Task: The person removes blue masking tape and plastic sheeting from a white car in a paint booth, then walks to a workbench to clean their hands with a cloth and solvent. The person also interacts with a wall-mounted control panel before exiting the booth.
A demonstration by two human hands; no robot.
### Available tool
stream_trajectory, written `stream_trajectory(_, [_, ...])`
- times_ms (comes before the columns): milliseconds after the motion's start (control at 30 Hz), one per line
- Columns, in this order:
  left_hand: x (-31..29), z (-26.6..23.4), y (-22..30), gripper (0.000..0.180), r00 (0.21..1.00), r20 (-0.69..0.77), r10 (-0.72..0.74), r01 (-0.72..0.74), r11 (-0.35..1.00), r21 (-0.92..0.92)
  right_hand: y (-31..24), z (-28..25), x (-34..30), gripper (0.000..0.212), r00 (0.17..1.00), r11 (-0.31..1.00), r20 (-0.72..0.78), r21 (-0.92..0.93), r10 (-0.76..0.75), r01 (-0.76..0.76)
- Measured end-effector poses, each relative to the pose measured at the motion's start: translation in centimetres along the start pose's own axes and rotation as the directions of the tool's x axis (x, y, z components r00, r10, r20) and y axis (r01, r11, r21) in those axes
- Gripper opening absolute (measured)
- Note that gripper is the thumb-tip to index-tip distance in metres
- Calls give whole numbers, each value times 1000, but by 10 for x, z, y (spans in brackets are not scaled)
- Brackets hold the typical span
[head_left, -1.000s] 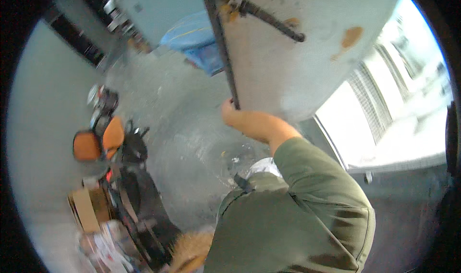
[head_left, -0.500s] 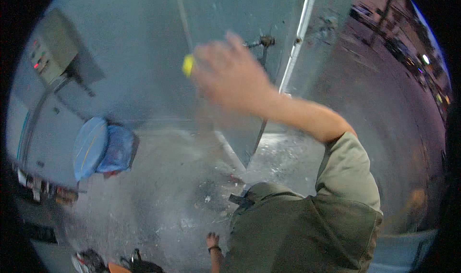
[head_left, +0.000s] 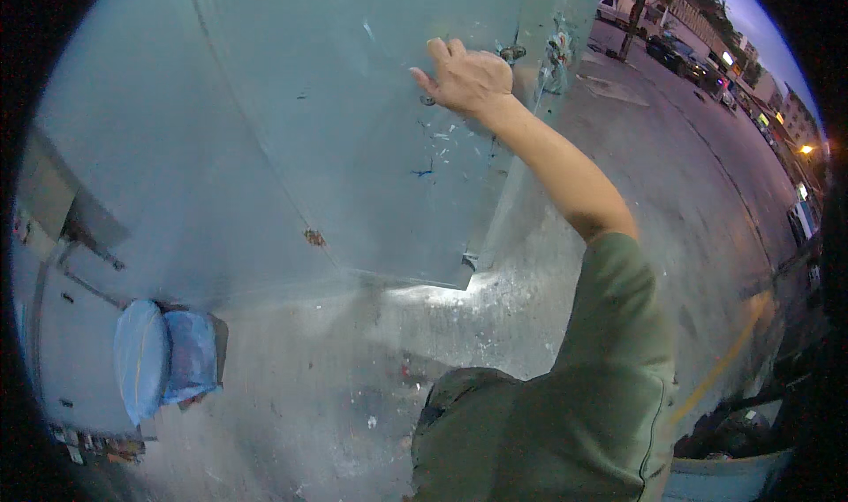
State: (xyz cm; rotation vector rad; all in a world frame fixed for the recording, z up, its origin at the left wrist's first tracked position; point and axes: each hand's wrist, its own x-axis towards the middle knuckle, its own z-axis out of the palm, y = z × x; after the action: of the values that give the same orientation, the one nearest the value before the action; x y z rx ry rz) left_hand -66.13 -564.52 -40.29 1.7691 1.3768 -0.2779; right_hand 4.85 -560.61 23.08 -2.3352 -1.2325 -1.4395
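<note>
Nearest is the olive-green cloth sleeve (head_left: 609, 316), from which the bare forearm rises to the right hand (head_left: 477, 79). Its thumb and two fingers are spread, but the palm side is hidden; I cannot tell if it grasps something or only leans on the door. The left hand is out of view. Compared with half a second ago, the right hand is no longer blurred, and now it is at the flat blue-grey door (head_left: 353, 148), just beside the small dark metal latch fitting (head_left: 512, 53); so, as I judge, the work is now on the latch side. The door shows its wide face ahead, its lower corner above the grey concrete floor (head_left: 336, 396). Room for moving lies below this corner and right of the door's edge. Farther left is a bundle in blue plastic (head_left: 141, 361); farthest right, the street (head_left: 654, 122) with parked cars (head_left: 676, 56).
</note>
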Motion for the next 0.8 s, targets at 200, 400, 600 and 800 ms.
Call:
stream_trajectory(200, [52,-49,44,44,993,-61,-103,99,993,-64,81,111,65,68,886,974,-410,-149,-218,171])
stream_trajectory(400, [63,-72,3,44,975,-151,-160,111,951,-290,-27,105,45,79,947,880,-320,438,-37,183])
stream_trajectory(600, [62,-108,-92,44,852,-325,-411,12,635,-772,-355,194,-179,53,108,-147,573,-23,-812,-989])
stream_trajectory(800, [12,-139,-210,41,724,-5,-690,392,418,-820,-436,184,-415,45,-515,796,675,605,-528,-23])
